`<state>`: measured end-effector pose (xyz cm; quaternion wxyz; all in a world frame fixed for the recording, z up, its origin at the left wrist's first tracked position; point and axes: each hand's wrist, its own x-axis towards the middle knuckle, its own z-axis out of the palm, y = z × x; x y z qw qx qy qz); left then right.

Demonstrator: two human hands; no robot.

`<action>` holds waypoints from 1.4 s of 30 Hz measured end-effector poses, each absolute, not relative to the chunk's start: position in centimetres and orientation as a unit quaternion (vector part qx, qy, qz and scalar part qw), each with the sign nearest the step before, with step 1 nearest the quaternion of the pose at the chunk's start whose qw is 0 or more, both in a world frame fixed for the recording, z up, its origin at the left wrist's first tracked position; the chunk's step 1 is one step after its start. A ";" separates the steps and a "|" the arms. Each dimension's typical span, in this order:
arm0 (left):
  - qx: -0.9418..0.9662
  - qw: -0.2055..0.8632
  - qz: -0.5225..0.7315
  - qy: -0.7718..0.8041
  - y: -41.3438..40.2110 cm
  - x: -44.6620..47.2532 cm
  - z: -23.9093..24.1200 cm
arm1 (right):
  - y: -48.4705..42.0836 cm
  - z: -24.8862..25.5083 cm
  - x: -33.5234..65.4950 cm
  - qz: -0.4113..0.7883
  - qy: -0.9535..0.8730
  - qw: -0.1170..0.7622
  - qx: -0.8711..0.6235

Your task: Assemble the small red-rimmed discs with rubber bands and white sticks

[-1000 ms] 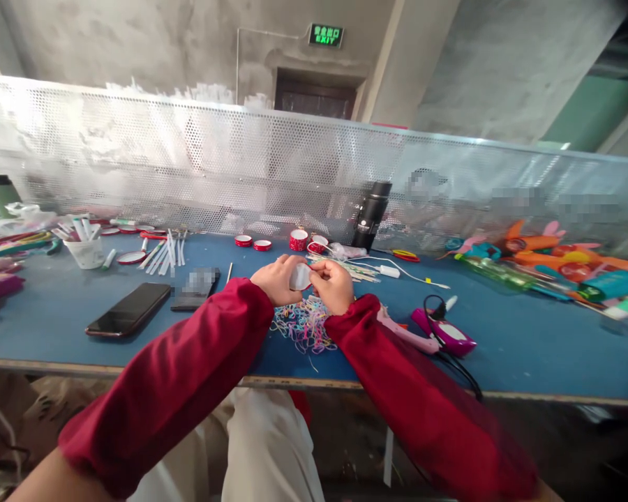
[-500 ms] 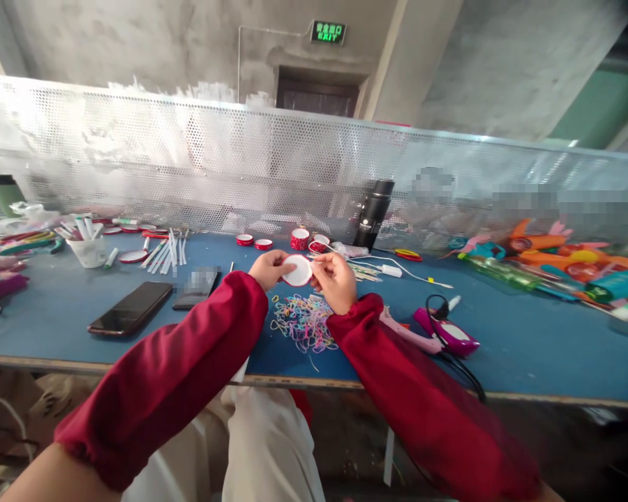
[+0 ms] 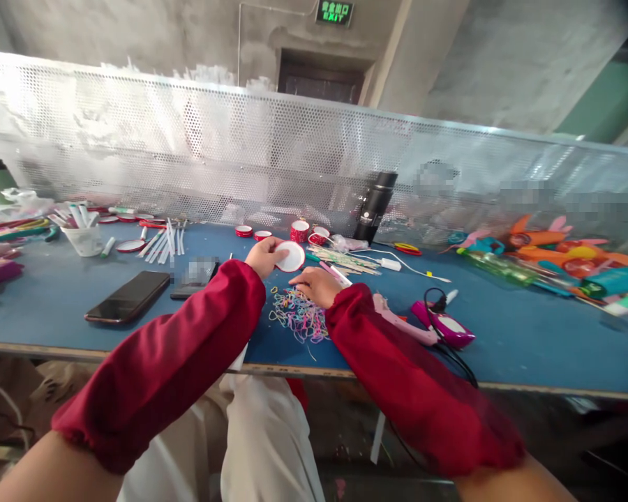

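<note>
White disc (image 3: 293, 256), face toward camera

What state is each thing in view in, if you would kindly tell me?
Left hand: closed on the red-rimmed white disc.
Right hand: at the colourful bands; whether it pinches one, I cannot tell.
Red-rimmed white disc: held at its edge, white face showing.
Colourful bands: loose, heaped.
Phone: lying flat, screen dark.
White cup: upright, holding markers.
Exit sign: lit green.
</note>
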<state>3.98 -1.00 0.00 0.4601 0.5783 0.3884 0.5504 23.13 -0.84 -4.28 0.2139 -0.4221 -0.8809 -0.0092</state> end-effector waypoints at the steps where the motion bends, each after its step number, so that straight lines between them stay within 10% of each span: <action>1: 0.581 0.462 0.547 0.387 -1.1 4.0 0.1 | -0.9 -4.2 23.0 -0.010 -0.881 0.210 -0.423; 19: 0.663 0.349 0.545 0.376 -0.2 3.5 -1.0 | -1.0 -4.0 22.8 -0.044 -0.852 0.174 -0.492; 31: 0.712 0.180 0.506 0.453 -0.5 3.4 -0.7 | -2.4 -2.9 22.6 0.061 -0.734 0.524 -0.427; 42: 0.766 0.224 0.454 0.396 -1.5 4.1 -0.8 | -3.8 -2.5 21.3 0.176 -0.719 0.555 -0.379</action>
